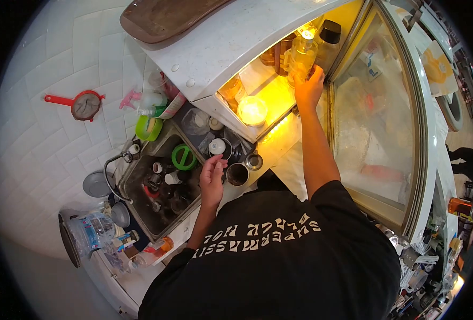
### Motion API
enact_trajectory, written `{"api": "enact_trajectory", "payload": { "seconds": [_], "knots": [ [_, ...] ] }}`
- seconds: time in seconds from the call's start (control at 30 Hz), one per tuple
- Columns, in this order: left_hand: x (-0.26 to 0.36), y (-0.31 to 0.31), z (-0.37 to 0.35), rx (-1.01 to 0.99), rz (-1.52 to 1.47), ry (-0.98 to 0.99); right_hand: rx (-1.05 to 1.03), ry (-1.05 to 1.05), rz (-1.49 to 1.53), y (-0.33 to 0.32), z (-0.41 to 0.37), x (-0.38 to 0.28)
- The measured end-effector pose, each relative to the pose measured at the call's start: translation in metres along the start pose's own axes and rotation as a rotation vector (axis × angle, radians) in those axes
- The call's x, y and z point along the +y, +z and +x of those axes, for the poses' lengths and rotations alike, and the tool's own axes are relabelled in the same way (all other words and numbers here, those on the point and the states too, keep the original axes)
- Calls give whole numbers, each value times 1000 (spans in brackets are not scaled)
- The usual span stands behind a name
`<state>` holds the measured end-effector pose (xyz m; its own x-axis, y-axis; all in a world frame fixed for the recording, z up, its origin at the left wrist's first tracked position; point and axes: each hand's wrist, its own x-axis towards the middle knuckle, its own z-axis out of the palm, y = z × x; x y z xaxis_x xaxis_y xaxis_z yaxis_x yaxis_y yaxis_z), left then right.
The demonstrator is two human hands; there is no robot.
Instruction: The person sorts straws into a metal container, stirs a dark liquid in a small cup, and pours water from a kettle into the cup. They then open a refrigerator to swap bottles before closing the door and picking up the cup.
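Note:
My right hand (308,89) reaches into a lit cabinet (215,109) and wraps around the lower part of a clear bottle (304,52) with a pale cap. The bottle stands upright among darker bottles, beside a bottle with a black cap (330,32). My left hand (212,176) hovers by the sink's edge with loosely bent fingers, apart from one another, and nothing visible in them. Close to it are a white round-topped container (217,146) and a metal cup (237,174) with dark contents. A glowing round tub (252,111) sits at the cabinet's front.
The cabinet's glass door (372,117) stands open on the right. At left, a sink (159,226) holds several dishes and a green ring-shaped item (183,157). A red strainer (85,105) hangs on the tiled wall. A brown tray (167,18) rests on the cabinet top.

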<state>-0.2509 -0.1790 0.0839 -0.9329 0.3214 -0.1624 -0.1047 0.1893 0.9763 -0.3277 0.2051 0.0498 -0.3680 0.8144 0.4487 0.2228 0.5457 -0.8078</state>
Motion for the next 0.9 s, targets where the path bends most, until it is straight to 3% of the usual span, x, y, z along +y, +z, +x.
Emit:
{"api": "enact_trajectory", "payload": {
  "seconds": [0.2, 0.43, 0.67, 0.8, 0.9],
  "knots": [
    [3, -2, -10, -36, -48, 8, -86, 66, 28, -25, -45, -5],
    [3, -7, -14, -78, -120, 8, -212, -180, 68, -128, -156, -11],
    [8, 21, -12, -242, -79, 44, -37, -391, 106, -249, -190, -61],
    [7, 39, -16, -321, -111, 94, 276, -660, -34, -308, -179, -93],
    [9, 48, -19, -366, -138, 133, 551, -552, 60, -330, -171, -92]
  ]
}}
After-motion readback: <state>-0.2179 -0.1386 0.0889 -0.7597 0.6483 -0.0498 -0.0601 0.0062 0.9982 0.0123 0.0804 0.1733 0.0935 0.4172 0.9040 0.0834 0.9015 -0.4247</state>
